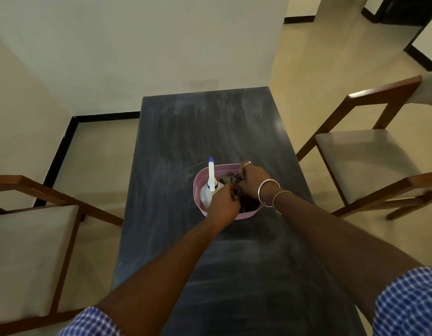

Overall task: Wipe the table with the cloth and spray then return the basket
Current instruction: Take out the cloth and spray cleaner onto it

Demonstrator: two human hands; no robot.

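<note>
Working at dark table (210, 132), pink basket (224, 168) near its middle.
Spray bottle (207, 194) upright in basket's left; left hand (223, 202), right hand (252, 181) both grip crumpled cloth (250, 203) inside. Likely pulling cloth out; next: lift it clear, then take bottle.

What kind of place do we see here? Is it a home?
Most likely a dining area in a home. A long dark table stands by a plain wall, with cushioned wooden chairs on both sides. On it sits a pink basket holding a spray bottle and a cloth.
</note>
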